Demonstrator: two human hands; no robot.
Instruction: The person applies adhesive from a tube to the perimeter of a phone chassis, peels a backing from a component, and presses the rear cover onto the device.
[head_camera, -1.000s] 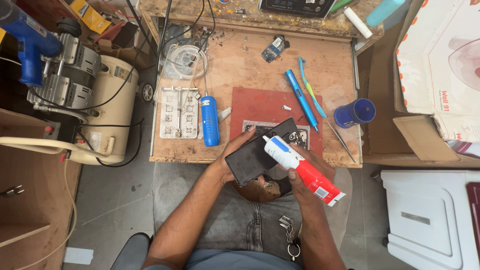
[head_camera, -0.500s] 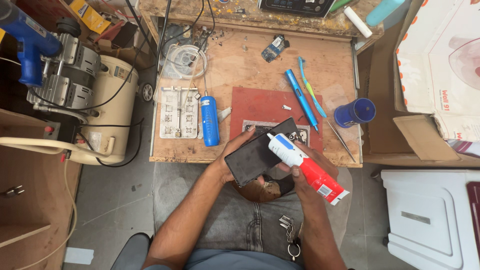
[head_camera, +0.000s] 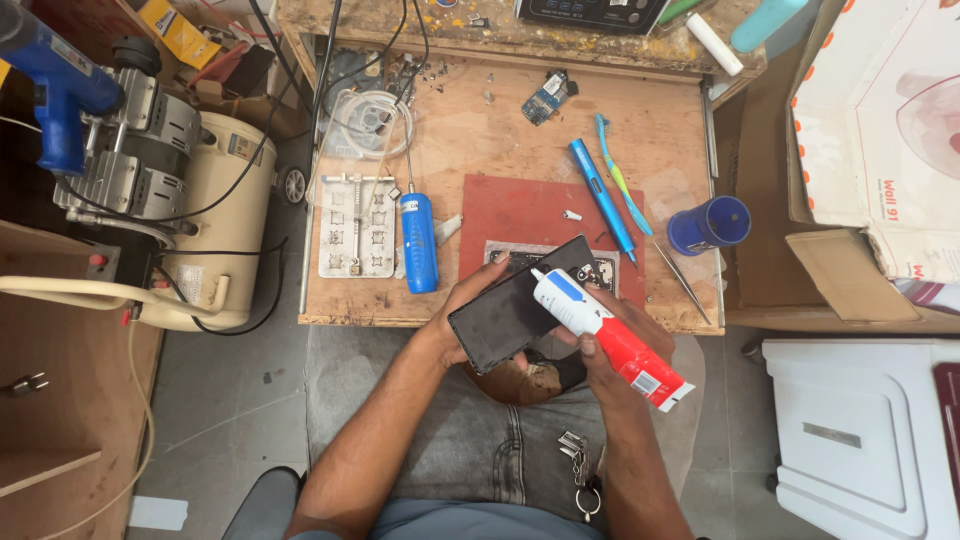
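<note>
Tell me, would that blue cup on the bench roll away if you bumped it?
Probably: the blue cup lies on its side near the wooden bench's right edge, and it looks round. It seems empty, so likely light and easy to shove.

Bright even daylight, soft faint shadows, sharp focus, slight wide-angle bending at edges, dim brown left side

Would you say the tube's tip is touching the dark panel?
Touching: in the head view, the tube, held by the right hand, has its white tip overlapping the dark panel without a gap.
</note>
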